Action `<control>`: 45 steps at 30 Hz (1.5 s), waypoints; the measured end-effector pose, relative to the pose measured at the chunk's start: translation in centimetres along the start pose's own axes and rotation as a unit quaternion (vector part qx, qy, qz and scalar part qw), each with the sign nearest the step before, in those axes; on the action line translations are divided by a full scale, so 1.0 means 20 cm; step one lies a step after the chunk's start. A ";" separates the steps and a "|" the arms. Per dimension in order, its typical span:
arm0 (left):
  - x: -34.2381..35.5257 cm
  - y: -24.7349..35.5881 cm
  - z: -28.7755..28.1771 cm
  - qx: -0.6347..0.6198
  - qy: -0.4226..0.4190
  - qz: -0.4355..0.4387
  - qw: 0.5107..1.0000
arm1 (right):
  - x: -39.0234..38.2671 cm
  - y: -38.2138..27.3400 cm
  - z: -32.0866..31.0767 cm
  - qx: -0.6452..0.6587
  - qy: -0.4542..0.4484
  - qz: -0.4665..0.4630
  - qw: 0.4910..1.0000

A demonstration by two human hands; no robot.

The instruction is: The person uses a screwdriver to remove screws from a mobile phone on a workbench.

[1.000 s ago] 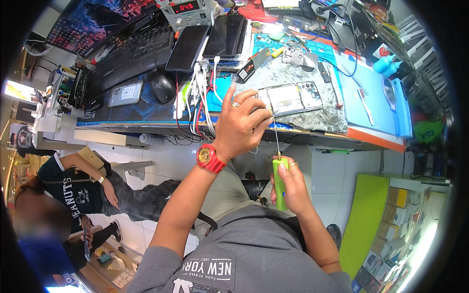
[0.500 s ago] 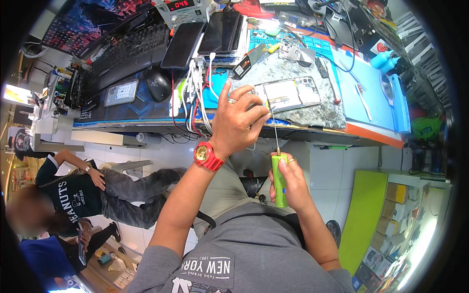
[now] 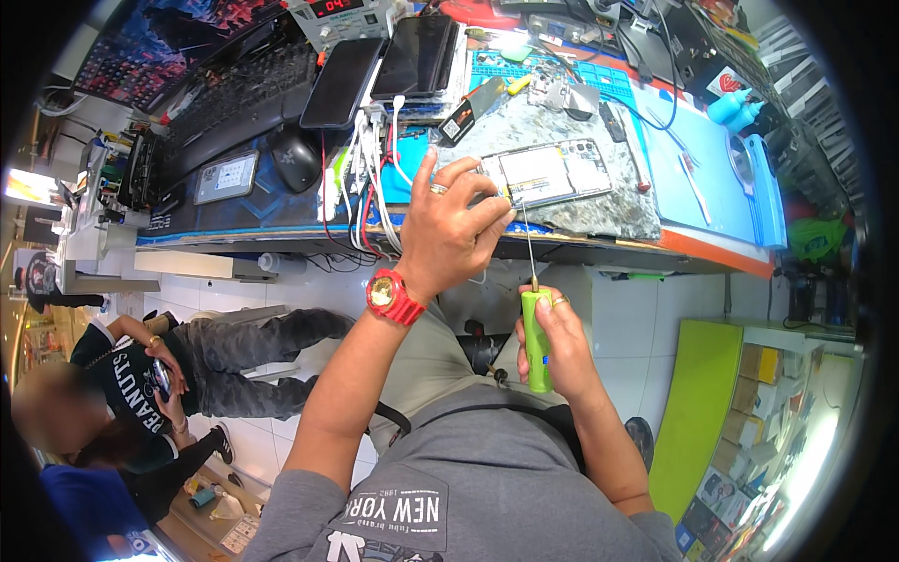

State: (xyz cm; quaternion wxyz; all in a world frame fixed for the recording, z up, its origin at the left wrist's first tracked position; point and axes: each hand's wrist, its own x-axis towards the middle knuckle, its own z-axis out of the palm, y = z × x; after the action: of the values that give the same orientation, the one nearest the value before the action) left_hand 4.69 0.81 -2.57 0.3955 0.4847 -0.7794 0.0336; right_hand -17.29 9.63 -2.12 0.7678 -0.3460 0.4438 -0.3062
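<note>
Left hand (image 3: 448,236) up at the bench edge, fingers (image 3: 487,217) curled in, tips pinched close by the near end of the opened phone (image 3: 546,174). Cannot tell if anything tiny sits between those tips. Gold ring on one finger, chunky red watch (image 3: 393,296) with a round gold face on the wrist.

Right hand (image 3: 554,345) lower down, closed tight around the green screwdriver (image 3: 535,330). Handle smooth, plastic, shaped like a fat stick. Thin shiny metal shaft poking straight up out of the fist, its tip just under the left fingertips, right by the phone's near edge.

Phone flat and long, back cover off, pale silver insides showing, small dark camera holes at the far end. Lying just past the left fingertips on a grey speckled mat (image 3: 599,204), rough and stony looking.

Beyond the fingers, a bright blue rubber mat (image 3: 693,159), smooth and flat. Left of the fingers, a bunch of white and red cables (image 3: 370,187) hanging over the bench edge, then a round black mouse (image 3: 296,170) and two dark glassy phones (image 3: 342,82).
</note>
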 end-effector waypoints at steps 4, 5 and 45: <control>0.00 0.00 0.00 0.008 -0.002 0.006 1.000 | 0.00 0.00 -0.01 -0.001 0.001 -0.006 1.000; 0.00 0.00 0.00 0.008 -0.002 0.006 1.000 | 0.00 0.00 -0.01 -0.001 0.002 -0.008 1.000; 0.00 0.00 0.01 0.010 0.007 0.006 1.000 | 0.01 0.00 -0.04 0.017 0.021 -0.029 0.999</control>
State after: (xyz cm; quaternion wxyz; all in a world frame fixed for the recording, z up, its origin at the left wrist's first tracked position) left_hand 4.64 0.71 -2.71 0.3955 0.4839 -0.7793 0.0469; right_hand -17.94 9.26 -2.63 0.7550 -0.3388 0.4444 -0.3430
